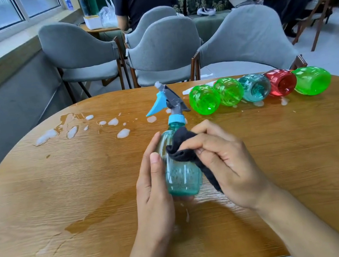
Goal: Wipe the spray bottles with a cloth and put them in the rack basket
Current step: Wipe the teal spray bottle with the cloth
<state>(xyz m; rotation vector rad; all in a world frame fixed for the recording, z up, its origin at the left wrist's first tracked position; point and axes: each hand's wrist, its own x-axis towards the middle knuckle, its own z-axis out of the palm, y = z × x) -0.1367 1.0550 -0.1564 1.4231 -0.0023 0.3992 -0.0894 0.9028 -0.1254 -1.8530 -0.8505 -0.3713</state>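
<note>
Nearest are two bare forearms reaching in from the bottom edge over the table (41,191), an oval wooden top. The left hand (153,188) cups the side of a teal bottle (181,170), thumb up along the plastic and fingers wrapped behind it, so the bottle is held tilted just above the wood with its nozzle pointing away. Its sprayer (168,99) has a grey head, a blue trigger and a blue collar, with foam on the tip. The right hand (221,155) pinches a dark cloth (185,148) between thumb and curled fingers and presses it against the bottle's shoulder; one tail of cloth hangs down the bottle's right side. From the left, the tabletop carries about a dozen white foam blobs (72,132) and wet streaks (90,221) toward the near edge. Past the sprayer, five bottles lie in a touching row (259,88) along the far edge, bases toward the camera: two green, one teal, one red, one green. A sliver of green shows at the right border; what it is cannot be told. Behind the table stand four grey chairs (163,50), and two people in dark clothes sit farther back
</note>
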